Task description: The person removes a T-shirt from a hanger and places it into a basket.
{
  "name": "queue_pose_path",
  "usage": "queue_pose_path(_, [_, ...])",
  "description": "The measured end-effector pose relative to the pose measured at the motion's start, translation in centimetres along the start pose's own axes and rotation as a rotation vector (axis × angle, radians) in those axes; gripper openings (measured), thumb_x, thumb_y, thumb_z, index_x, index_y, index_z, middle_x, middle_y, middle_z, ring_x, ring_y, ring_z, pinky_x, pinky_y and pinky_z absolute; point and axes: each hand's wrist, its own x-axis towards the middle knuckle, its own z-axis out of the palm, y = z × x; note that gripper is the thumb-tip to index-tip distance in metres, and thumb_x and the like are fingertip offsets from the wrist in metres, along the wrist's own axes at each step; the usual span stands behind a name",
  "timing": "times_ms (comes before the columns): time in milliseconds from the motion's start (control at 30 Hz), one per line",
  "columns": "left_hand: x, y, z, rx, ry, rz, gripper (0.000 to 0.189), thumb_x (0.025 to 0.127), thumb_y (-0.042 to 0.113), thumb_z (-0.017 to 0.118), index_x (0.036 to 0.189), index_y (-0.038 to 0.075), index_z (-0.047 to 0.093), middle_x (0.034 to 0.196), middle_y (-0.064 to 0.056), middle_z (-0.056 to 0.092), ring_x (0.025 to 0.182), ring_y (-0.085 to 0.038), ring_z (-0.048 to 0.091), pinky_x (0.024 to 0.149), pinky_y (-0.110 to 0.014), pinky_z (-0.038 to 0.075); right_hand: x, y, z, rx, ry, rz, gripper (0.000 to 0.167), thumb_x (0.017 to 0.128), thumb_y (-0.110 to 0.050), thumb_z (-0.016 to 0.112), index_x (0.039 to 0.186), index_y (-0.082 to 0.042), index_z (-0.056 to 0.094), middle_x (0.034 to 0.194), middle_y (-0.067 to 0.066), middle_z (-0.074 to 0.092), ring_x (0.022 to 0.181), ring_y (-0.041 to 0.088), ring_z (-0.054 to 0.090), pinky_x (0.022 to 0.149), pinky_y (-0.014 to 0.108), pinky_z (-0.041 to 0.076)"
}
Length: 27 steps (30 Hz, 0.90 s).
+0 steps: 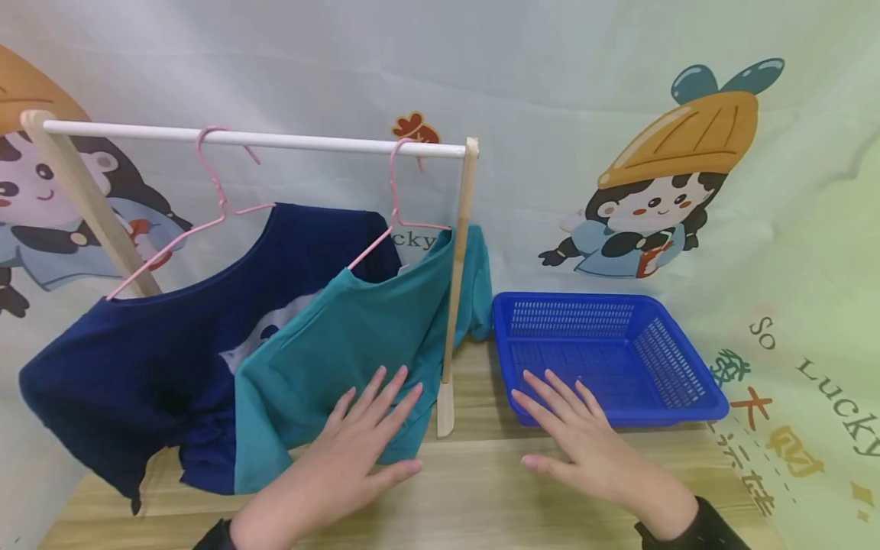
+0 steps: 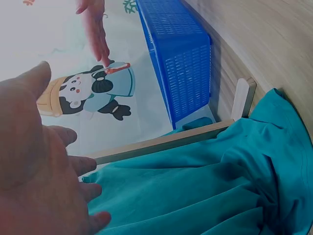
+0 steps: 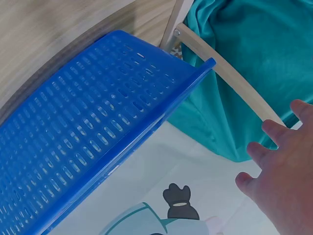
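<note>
My left hand [image 1: 357, 451], fingers spread and straight, hovers in front of a teal shirt [image 1: 344, 328] in the head view. The shirt hangs on a pink hanger [image 1: 394, 183] near the right end of a rack's white rail [image 1: 309, 143]. Beside it, a navy shirt [image 1: 172, 344] with a pale print hangs on another pink hanger [image 1: 218, 187]. My right hand [image 1: 584, 443], also spread and holding nothing, is over the near left edge of a blue plastic basket [image 1: 612, 416]. In the left wrist view the palm [image 2: 34, 161] faces the teal shirt.
The rack's wooden right post [image 1: 459, 283] and its foot [image 1: 445, 412] stand between the teal shirt and the basket. Everything rests on a wood-grain table [image 1: 474, 489]. A pale cloth backdrop [image 1: 550, 99] with cartoon figures and lettering hangs behind and along the right.
</note>
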Motion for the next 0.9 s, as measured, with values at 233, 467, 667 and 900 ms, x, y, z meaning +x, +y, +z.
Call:
queue_pose_path(233, [0.0,0.4,-1.3,-0.031,0.283,0.101,0.065,0.091,0.044,0.058,0.148,0.027,0.031,0.148,-0.001,0.04,0.137,-0.023,0.037,0.105,-0.049,0.038,0.1,0.0,-0.2,0.008,0.009,0.007,0.069,0.09,-0.048,0.057,0.149,-0.026,0.03,0.158,-0.008,0.015,0.146,0.025,0.01,0.107,0.066,0.01])
queue_pose_path(467, [-0.3,0.3,-4.5,-0.046,0.688,0.234,0.038,0.092,0.028,0.06,0.127,0.014,0.059,0.123,-0.003,0.059,0.115,-0.022,0.053,0.099,-0.042,0.04,0.1,-0.1,-0.3,0.007,0.015,0.0,0.068,0.09,-0.048,0.057,0.148,-0.025,0.031,0.158,-0.007,0.017,0.146,0.025,0.014,0.107,0.065,0.012])
queue_pose_path(667, [-1.2,-0.4,-7.4,-0.016,0.851,0.103,0.036,0.087,0.023,0.062,0.121,0.011,0.063,0.122,-0.009,0.059,0.116,-0.03,0.05,0.1,-0.05,0.035,0.1,-0.1,-0.3,0.029,0.014,0.004,0.066,0.09,-0.046,0.057,0.148,-0.025,0.032,0.157,-0.006,0.021,0.144,0.026,0.018,0.107,0.064,0.014])
queue_pose_path(900, [-2.1,-1.5,-8.9,0.029,0.879,-0.168,0.053,0.084,0.013,0.068,0.135,0.013,0.053,0.132,-0.012,0.053,0.12,-0.036,0.046,0.097,-0.057,0.039,0.2,0.0,-0.2,0.047,0.007,0.006,0.064,0.092,-0.045,0.056,0.147,-0.023,0.033,0.155,-0.004,0.026,0.142,0.029,0.024,0.107,0.063,0.018])
